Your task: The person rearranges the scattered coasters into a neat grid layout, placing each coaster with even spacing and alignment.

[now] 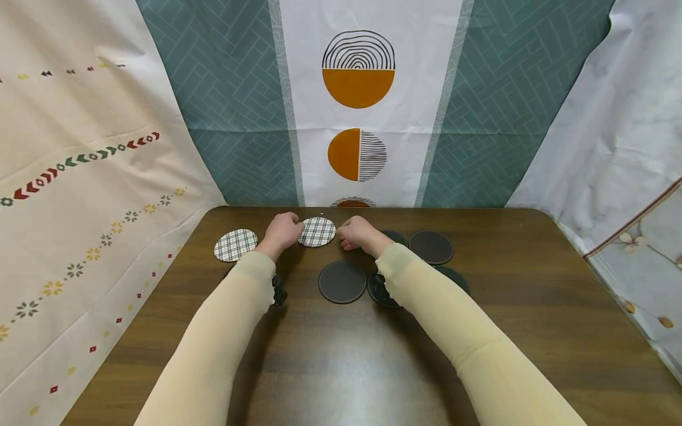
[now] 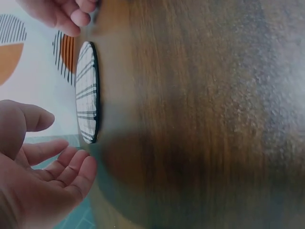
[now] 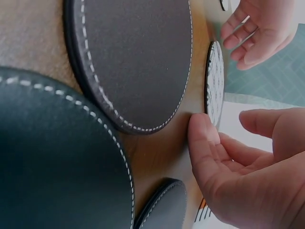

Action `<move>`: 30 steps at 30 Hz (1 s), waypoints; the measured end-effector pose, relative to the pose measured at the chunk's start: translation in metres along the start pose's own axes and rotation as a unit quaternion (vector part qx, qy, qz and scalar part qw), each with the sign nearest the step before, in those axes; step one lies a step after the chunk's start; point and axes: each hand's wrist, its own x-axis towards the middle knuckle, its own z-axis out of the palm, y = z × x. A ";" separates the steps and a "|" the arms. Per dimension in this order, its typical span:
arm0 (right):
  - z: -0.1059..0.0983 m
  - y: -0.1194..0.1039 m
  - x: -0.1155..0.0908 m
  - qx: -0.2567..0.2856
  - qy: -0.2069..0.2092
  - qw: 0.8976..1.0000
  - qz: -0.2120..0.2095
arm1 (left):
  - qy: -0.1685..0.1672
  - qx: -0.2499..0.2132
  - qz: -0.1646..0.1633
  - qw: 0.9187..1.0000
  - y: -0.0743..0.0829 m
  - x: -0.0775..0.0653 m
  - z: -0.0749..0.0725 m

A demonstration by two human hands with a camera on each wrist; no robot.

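A round white coaster with black plaid lines (image 1: 318, 231) lies flat near the table's far edge, between my two hands. Just left of it is my left hand (image 1: 284, 231), its fingers loosely bent and its thumb apart; in the left wrist view nothing is between them. My right hand (image 1: 364, 235) is on the coaster's other side. The right wrist view shows its fingers (image 3: 202, 143) loosely bent near the rim of the plaid coaster (image 3: 216, 86), holding nothing; I cannot tell whether they touch it. A dark coaster with white stitching (image 3: 138, 62) lies close by.
Another plaid coaster (image 1: 234, 245) lies at the far left of the brown wooden table (image 1: 533, 284). Several dark round coasters lie on the right, including a dark coaster (image 1: 433, 247) at the back and one (image 1: 380, 294) partly under my right sleeve. A patterned cloth (image 1: 240, 89) hangs behind.
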 end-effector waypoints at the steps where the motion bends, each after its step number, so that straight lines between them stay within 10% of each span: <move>1: 0.001 0.000 0.001 -0.001 -0.001 1.000 -0.001 | -0.007 0.004 -0.009 1.000 0.011 -0.010 -0.005; 6: 0.002 -0.001 0.003 -0.013 0.003 1.000 0.003 | -0.019 0.006 -0.020 1.000 0.031 -0.029 -0.014; 13: 0.003 -0.002 0.003 -0.015 0.006 1.000 0.002 | -0.009 -0.009 0.005 1.000 -0.029 0.032 0.019; 21: 0.005 0.002 0.006 -0.073 0.013 0.997 -0.021 | -0.045 -0.009 -0.023 0.999 0.031 -0.034 -0.012; 30: 0.005 0.002 0.011 -0.101 0.002 0.995 -0.024 | -0.052 -0.024 -0.031 0.998 0.031 -0.034 -0.009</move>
